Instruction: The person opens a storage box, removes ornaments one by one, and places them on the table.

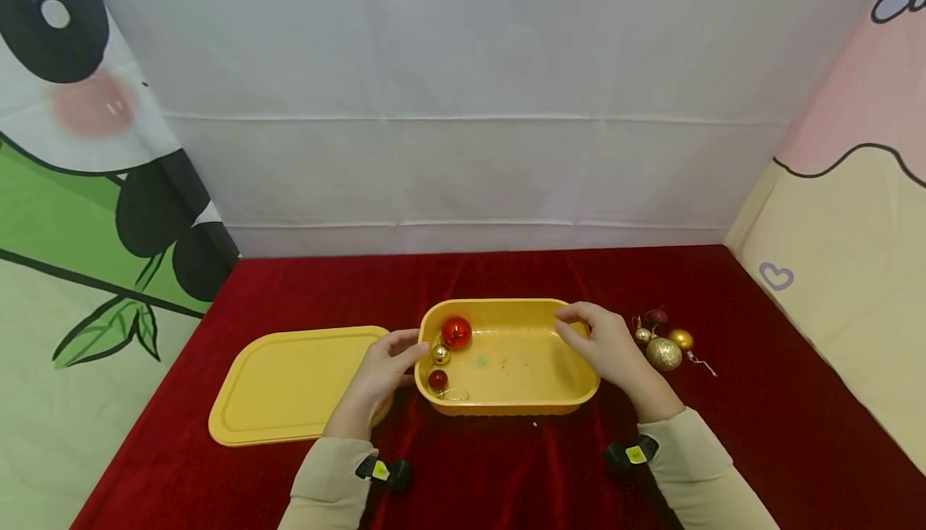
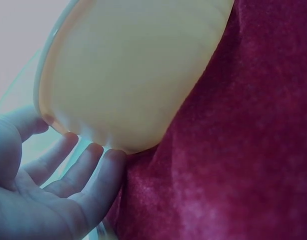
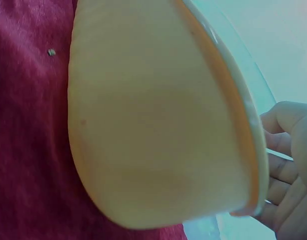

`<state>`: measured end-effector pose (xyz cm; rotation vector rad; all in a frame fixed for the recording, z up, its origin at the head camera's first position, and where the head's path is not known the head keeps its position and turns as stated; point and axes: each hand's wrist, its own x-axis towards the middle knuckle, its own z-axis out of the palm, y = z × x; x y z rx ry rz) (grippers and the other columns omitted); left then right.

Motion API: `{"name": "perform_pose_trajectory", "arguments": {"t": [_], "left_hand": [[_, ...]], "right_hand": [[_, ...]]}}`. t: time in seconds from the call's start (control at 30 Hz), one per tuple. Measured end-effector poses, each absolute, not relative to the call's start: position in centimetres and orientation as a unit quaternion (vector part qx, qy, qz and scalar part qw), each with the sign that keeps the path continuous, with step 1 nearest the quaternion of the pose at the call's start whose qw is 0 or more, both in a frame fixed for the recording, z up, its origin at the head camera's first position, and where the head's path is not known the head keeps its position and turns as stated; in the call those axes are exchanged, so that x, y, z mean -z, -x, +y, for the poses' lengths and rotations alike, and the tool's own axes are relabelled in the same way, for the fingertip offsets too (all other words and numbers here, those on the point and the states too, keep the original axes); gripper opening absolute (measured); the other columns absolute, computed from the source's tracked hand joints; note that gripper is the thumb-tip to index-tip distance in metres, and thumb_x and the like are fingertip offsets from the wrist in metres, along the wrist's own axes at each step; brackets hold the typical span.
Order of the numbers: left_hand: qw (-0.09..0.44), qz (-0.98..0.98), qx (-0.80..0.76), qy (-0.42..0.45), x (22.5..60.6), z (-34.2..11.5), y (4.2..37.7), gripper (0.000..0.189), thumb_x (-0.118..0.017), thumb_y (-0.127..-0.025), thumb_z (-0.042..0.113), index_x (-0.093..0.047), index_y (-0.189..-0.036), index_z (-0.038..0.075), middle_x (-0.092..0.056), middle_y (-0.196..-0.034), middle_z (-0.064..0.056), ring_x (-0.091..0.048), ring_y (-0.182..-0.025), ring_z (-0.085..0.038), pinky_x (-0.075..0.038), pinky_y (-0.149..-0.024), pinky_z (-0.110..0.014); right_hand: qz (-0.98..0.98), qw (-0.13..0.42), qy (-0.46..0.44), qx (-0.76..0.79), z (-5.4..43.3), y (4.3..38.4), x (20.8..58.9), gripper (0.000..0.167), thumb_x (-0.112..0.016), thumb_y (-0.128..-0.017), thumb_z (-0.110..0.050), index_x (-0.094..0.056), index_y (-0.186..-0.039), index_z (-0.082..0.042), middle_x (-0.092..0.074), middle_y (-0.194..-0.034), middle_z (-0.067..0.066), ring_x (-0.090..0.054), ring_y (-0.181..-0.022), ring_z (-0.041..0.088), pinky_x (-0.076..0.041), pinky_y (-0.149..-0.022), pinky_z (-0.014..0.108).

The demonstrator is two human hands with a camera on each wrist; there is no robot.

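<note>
One yellow box [image 1: 506, 410] on the table [image 1: 506, 474], three baubles [image 1: 456, 332] inside, four loose ornaments [image 1: 664, 354] at right, one lid [image 1: 289, 385] at left, left hand [image 1: 379, 373] pinching the box's end, right hand [image 1: 608, 349] over its rim, fingers slightly parted

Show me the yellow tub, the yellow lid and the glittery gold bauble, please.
Yellow tub [image 1: 528, 363]: head view, bare inside floor.
Yellow lid [image 1: 289, 389]: head view, flat middle.
Glittery gold bauble [image 1: 663, 355]: head view, centre.

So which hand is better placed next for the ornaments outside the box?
Likely the right hand: it's nearer the ornament cluster; the left hand is at the opposite end of the box.
</note>
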<state>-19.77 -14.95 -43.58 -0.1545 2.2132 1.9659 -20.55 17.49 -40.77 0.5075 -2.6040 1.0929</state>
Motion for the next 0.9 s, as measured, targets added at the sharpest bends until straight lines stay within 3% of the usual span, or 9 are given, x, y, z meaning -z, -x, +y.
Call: {"name": "perform_pose_trajectory", "arguments": {"t": [0.4,0.67,0.9], "left_hand": [[0.081,0.743,-0.663,0.049,44.1,-14.9,20.0,0.043,-0.061,-0.092,0.019,-0.051,-0.131,0.003,-0.055,-0.128,-0.019,-0.061,-0.104,-0.023,-0.056,-0.077,-0.035],[0.082,0.743,-0.662,0.054,44.0,-14.8,19.9,0.041,-0.061,-0.092,0.020,-0.053,-0.129,0.004,-0.055,-0.127,-0.019,-0.060,-0.105,-0.025,-0.056,-0.079,-0.036],[0.085,0.745,-0.659,0.057,44.0,-15.0,19.8,0.040,-0.061,-0.092,0.020,-0.053,-0.128,0.004,-0.056,-0.126,-0.018,-0.061,-0.104,-0.024,-0.056,-0.078,-0.037]], "right_hand": [[-0.893,0.113,-0.218,-0.377,14.3,20.5,40.8,0.027,-0.068,-0.087,-0.019,-0.066,-0.110,-0.004,-0.068,-0.107,0.010,-0.063,-0.100,0.027,-0.050,-0.090,0.046],[-0.892,0.121,-0.251,-0.356,12.1,20.6,41.1,0.029,-0.069,-0.085,-0.018,-0.066,-0.111,-0.004,-0.067,-0.106,0.012,-0.064,-0.099,0.027,-0.051,-0.087,0.043],[-0.897,0.089,-0.258,-0.347,10.1,20.4,40.2,0.033,-0.069,-0.085,-0.021,-0.065,-0.113,-0.004,-0.066,-0.109,0.012,-0.063,-0.102,0.027,-0.051,-0.087,0.042]]}}
